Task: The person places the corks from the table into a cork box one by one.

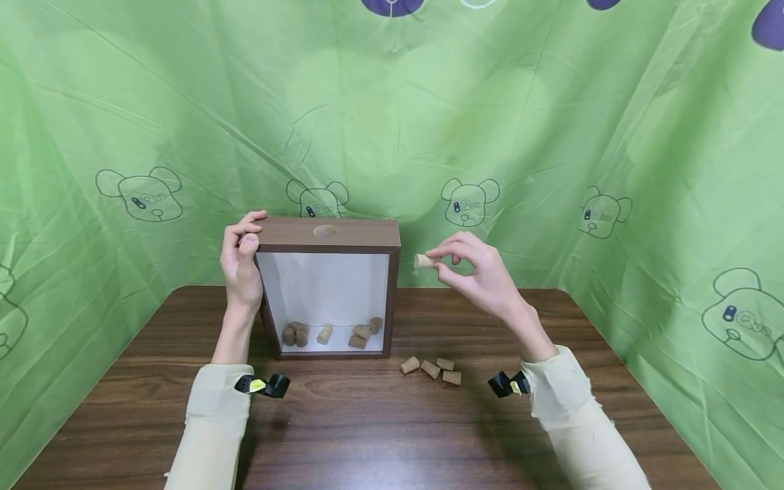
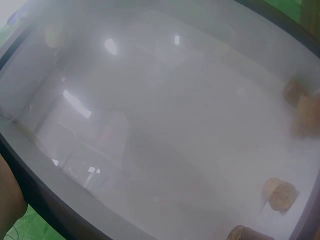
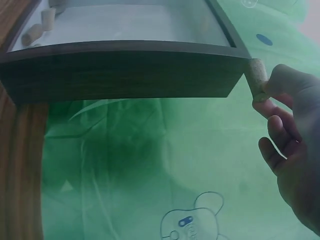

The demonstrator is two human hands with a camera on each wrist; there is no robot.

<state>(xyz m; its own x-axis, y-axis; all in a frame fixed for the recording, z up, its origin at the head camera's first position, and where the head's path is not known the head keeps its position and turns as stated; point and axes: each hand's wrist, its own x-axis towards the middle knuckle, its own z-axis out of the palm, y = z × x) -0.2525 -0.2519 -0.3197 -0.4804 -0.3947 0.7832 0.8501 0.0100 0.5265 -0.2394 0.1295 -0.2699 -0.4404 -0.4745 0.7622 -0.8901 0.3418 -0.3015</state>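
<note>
A brown shadow box frame (image 1: pixel 395 299) with a clear front and a white back stands upright on the table. Its top edge has an oval hole (image 1: pixel 325 231). Several corks (image 1: pixel 324 334) lie along the bottom inside it. My left hand (image 1: pixel 241 262) grips the box's upper left corner, thumb on the front edge and fingers over the top and side. Between thumb and fingertips my right hand (image 1: pixel 480 272) pinches a cork (image 1: pixel 422 261), just right of the box's upper right corner. In the right wrist view that cork (image 3: pixel 258 80) overlaps the box's corner.
Several loose corks (image 1: pixel 431 369) lie on the dark wood table (image 1: pixel 343 422) to the right of the box's base. A green curtain (image 1: pixel 392 136) with bear drawings surrounds the table at the back and sides. Black straps (image 1: pixel 263 385) circle both sleeved wrists.
</note>
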